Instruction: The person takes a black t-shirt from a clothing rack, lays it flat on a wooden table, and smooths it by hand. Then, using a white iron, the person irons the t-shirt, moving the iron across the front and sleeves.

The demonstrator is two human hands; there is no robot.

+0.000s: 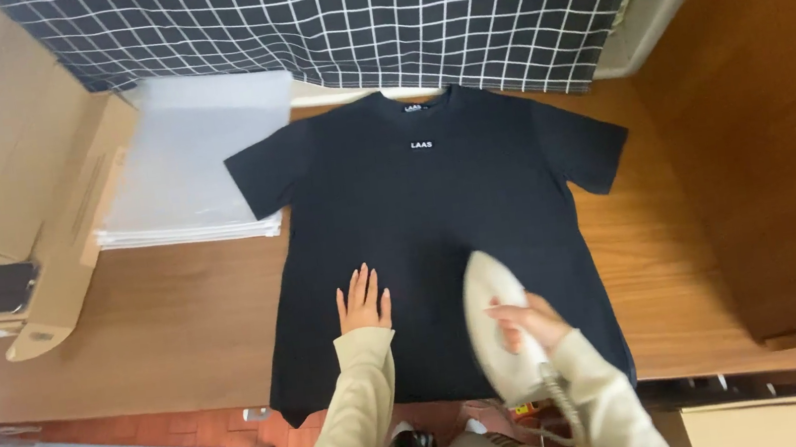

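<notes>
Flat left hand [363,302] presses smooth black T-shirt [437,219]; right hand [527,324] grips blurred, seemingly plastic iron [498,327].

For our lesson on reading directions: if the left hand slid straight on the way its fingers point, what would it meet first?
Only more black T-shirt; the left hand lies flat, pointing toward its collar.

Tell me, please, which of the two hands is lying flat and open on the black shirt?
The left hand lies flat with fingers spread on the black shirt; the right hand is closed around the white iron.
</notes>
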